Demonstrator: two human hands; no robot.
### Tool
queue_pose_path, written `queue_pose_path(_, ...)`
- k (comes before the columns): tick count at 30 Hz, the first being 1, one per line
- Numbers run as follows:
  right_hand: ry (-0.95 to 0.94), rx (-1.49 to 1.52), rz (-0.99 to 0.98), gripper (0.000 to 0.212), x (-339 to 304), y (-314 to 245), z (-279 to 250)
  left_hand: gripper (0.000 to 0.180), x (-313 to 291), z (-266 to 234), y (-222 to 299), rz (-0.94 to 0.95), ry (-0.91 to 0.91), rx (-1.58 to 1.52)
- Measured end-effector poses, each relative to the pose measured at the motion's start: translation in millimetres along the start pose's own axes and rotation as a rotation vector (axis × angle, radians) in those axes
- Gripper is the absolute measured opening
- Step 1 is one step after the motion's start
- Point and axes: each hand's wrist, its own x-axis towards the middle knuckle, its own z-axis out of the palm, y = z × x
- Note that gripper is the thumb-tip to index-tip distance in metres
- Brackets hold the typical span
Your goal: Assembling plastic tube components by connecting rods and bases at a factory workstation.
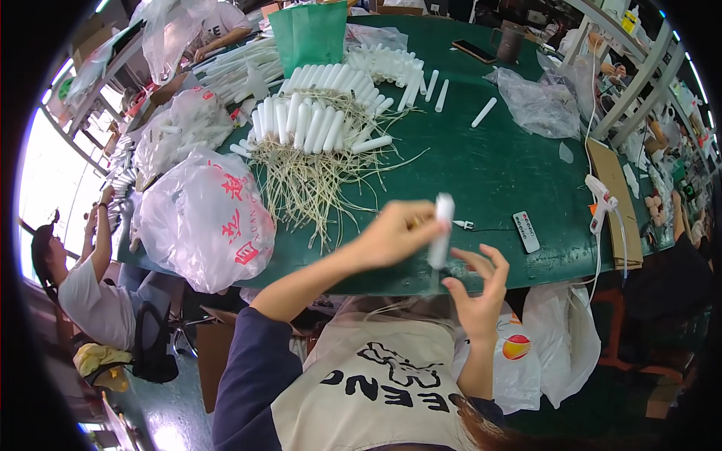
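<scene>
My left hand [402, 231] is closed around the upper part of a white tube [439, 246], held upright just above the front edge of the green table. Motion blurs the tube's lower end. Beside that lower end, my right hand [481, 297] has its thumb and fingers apart and holds nothing that I can see. Pale thin wires [398, 304] lie across my lap below the table edge. Farther back, a stack of similar white tubes [304, 126] rests on the table, with a tangle of pale wires [312, 184] spreading toward me.
Stuffed plastic bags [199, 222] line the left side. At the back stands a green bag [310, 37]; a phone [474, 51] lies right of it. Near my right are a white remote control [526, 231], a small cable plug [464, 224] and a power strip [600, 203]. Another person [94, 263] sits at left.
</scene>
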Motion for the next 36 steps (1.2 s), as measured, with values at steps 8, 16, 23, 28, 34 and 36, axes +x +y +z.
queue_pose_path(8, 0.019, -0.294, -0.007, 0.017, 1, 16, -22, 0.04, 93, -126, -32, -0.129, 0.409, 1.239)
queue_pose_path(16, -0.029, -0.412, -0.032, 0.011, -4, 20, -27, 0.035, 122, -148, -78, -0.068, 0.553, 1.595)
queue_pose_path(23, -0.056, -0.409, -0.009, 0.01, 0, 22, -29, 0.032, 77, -104, -6, 0.117, 0.579, 1.258)
queue_pose_path(28, -0.028, -0.432, -0.029, 0.009, 3, 30, -29, 0.014, -22, -27, 88, 0.349, -0.121, 0.001)
queue_pose_path(34, -0.063, -0.416, -0.081, 0.006, 4, 36, -24, 0.012, -69, 3, 100, 0.914, -0.67, -0.693)
queue_pose_path(36, -0.047, -0.433, -0.077, 0.006, 5, 36, -26, 0.026, -69, 4, 106, 0.906, -0.606, -0.684)
